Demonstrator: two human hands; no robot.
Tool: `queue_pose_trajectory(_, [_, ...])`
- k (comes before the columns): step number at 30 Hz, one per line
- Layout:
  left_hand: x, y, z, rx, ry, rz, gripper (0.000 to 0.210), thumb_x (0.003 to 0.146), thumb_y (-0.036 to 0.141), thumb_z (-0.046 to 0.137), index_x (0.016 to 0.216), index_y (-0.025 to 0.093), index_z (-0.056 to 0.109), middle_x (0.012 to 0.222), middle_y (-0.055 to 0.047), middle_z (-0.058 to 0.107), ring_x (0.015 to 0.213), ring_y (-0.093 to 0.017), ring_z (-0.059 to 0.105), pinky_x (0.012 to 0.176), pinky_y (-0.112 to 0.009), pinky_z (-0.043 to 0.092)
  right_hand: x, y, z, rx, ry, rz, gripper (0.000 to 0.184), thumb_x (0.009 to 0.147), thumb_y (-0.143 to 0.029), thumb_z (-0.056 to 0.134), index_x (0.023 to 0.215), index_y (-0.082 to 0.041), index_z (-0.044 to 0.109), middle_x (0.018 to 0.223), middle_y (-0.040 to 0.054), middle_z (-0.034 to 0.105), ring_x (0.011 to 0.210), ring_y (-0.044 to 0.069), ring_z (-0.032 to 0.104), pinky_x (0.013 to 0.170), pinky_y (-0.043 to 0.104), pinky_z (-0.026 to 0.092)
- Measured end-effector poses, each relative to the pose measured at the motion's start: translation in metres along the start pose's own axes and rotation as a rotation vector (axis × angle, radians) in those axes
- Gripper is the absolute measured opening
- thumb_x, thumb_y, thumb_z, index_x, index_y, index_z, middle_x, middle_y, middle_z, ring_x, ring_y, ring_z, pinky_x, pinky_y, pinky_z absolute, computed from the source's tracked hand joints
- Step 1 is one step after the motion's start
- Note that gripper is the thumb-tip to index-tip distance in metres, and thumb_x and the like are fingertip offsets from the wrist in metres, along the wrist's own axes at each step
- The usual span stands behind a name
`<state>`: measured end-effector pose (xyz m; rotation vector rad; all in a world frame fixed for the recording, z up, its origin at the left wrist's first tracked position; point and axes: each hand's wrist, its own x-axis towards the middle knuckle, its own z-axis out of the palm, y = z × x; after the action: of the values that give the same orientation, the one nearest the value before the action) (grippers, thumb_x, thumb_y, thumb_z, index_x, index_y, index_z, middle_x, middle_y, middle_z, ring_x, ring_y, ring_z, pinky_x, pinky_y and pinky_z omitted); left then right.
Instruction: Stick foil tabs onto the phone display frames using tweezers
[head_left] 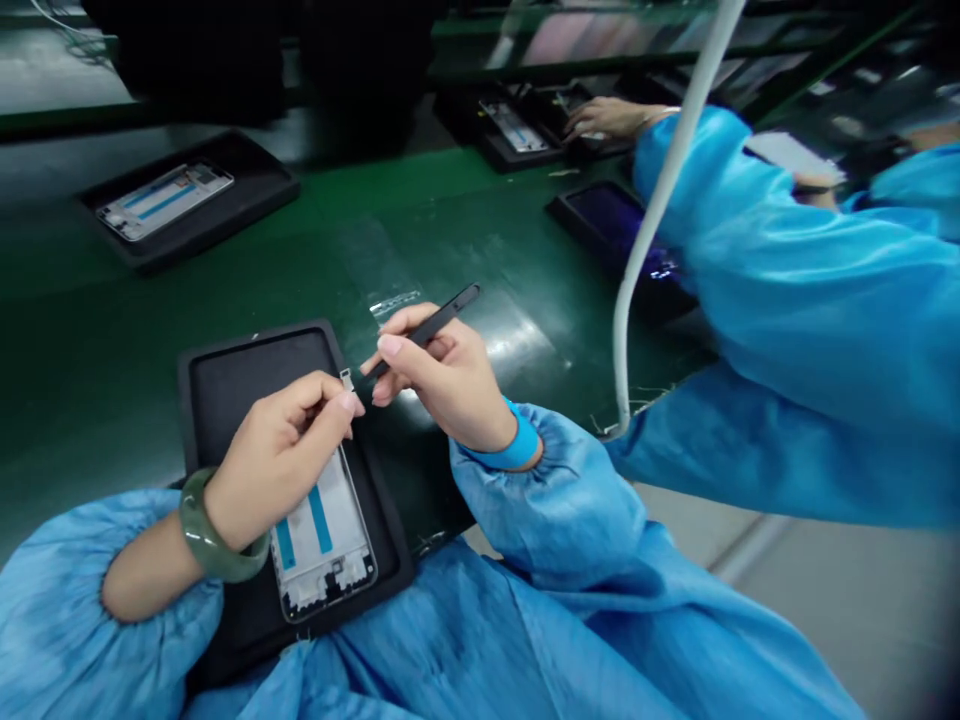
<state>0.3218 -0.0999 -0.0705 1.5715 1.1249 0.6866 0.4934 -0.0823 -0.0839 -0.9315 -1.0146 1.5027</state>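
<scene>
My left hand [289,440] pinches a small silvery metal part [346,379] between thumb and fingertips, over the black tray. My right hand [442,375] grips a pair of black tweezers [442,315], and their lower end points at the small part; whether the tips touch it I cannot tell. Below my left hand a phone frame [330,540] with blue strips lies in the black tray [259,360]. My left hand and wrist hide its upper part. A green bangle circles my left wrist, a blue band my right.
Another black tray [255,190] with a phone frame [165,200] lies at the far left. A pale cable [622,320] hangs at the right. Beyond it a co-worker's blue sleeve [810,250] and hand [611,118] reach over more trays. A clear plastic piece [395,303] lies on the green bench.
</scene>
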Motion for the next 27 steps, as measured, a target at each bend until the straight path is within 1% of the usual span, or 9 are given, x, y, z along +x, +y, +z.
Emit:
queue_pose_trajectory(5, [0.002,-0.009,-0.026,0.055,-0.104,-0.006,0.025,0.084,0.029,0.047,0.063,0.017,0.052,0.056,0.006,0.045,0.052,-0.006,0.040,0.049,-0.019,0.033,0.006,0.001,0.015,-0.070,-0.071,0.004,0.019,0.077,-0.026,0.069,0.086,-0.016,0.056,0.067,-0.0022,0.068,0.048,0.008,0.065,0.048,0.018,0.057])
queue_pose_trajectory(7, [0.006,-0.011,-0.033,0.090,-0.138,0.007,0.023,0.083,0.028,0.047,0.064,0.017,0.052,0.055,0.006,0.045,0.052,-0.006,0.039,0.050,-0.019,0.033,0.009,0.002,0.017,-0.092,-0.060,0.003,0.020,0.077,-0.028,0.069,0.086,-0.016,0.056,0.067,-0.0022,0.068,0.048,0.008,0.065,0.047,0.018,0.057])
queue_pose_trajectory(10, [0.011,-0.013,-0.041,0.111,-0.124,0.041,0.021,0.083,0.027,0.047,0.066,0.017,0.054,0.058,0.006,0.048,0.053,-0.006,0.042,0.052,-0.019,0.034,0.014,0.006,0.018,-0.108,-0.015,-0.002,0.023,0.077,-0.031,0.069,0.087,-0.017,0.055,0.068,-0.0026,0.068,0.048,0.008,0.065,0.047,0.018,0.057])
queue_pose_trajectory(13, [0.014,-0.015,-0.044,0.100,-0.103,0.061,0.022,0.085,0.029,0.047,0.068,0.017,0.054,0.058,0.006,0.048,0.052,-0.006,0.042,0.051,-0.019,0.034,0.017,0.009,0.020,-0.087,0.013,-0.016,0.024,0.076,-0.033,0.069,0.087,-0.017,0.055,0.070,-0.0029,0.068,0.051,0.009,0.066,0.050,0.019,0.058])
queue_pose_trajectory(17, [0.015,-0.018,-0.046,0.090,-0.128,0.060,0.024,0.087,0.032,0.046,0.068,0.018,0.052,0.060,0.006,0.049,0.055,-0.007,0.044,0.053,-0.019,0.036,0.017,0.011,0.027,-0.066,0.019,-0.042,0.024,0.075,-0.031,0.070,0.087,-0.017,0.055,0.068,-0.0041,0.066,0.054,0.009,0.067,0.052,0.020,0.059])
queue_pose_trajectory(21, [0.014,-0.019,-0.044,0.130,-0.125,0.044,0.025,0.087,0.034,0.046,0.068,0.018,0.052,0.061,0.005,0.050,0.057,-0.008,0.045,0.055,-0.021,0.037,0.015,0.011,0.030,-0.118,0.037,-0.083,0.023,0.075,-0.028,0.071,0.086,-0.017,0.055,0.068,-0.0043,0.065,0.053,0.009,0.066,0.052,0.018,0.059])
queue_pose_trajectory(23, [0.014,-0.018,-0.044,0.180,-0.130,0.026,0.030,0.088,0.039,0.044,0.068,0.018,0.054,0.059,0.005,0.049,0.055,-0.009,0.044,0.053,-0.022,0.036,0.015,0.010,0.029,-0.141,0.054,-0.103,0.022,0.076,-0.028,0.070,0.086,-0.017,0.054,0.069,-0.0037,0.066,0.052,0.008,0.066,0.052,0.018,0.059])
queue_pose_trajectory(25, [0.016,-0.017,-0.050,0.265,-0.081,0.006,0.037,0.089,0.046,0.041,0.070,0.019,0.056,0.059,0.004,0.050,0.055,-0.010,0.045,0.053,-0.023,0.037,0.015,0.010,0.026,-0.123,0.076,-0.127,0.020,0.077,-0.029,0.068,0.086,-0.017,0.054,0.069,-0.0036,0.067,0.052,0.008,0.066,0.051,0.018,0.058])
queue_pose_trajectory(27, [0.022,-0.020,-0.063,0.418,0.064,0.008,0.039,0.090,0.050,0.038,0.079,0.019,0.059,0.070,0.002,0.056,0.067,-0.012,0.052,0.063,-0.025,0.041,0.016,0.010,0.024,-0.102,0.096,-0.139,0.019,0.079,-0.030,0.067,0.087,-0.018,0.054,0.070,-0.0035,0.068,0.052,0.008,0.066,0.051,0.018,0.058])
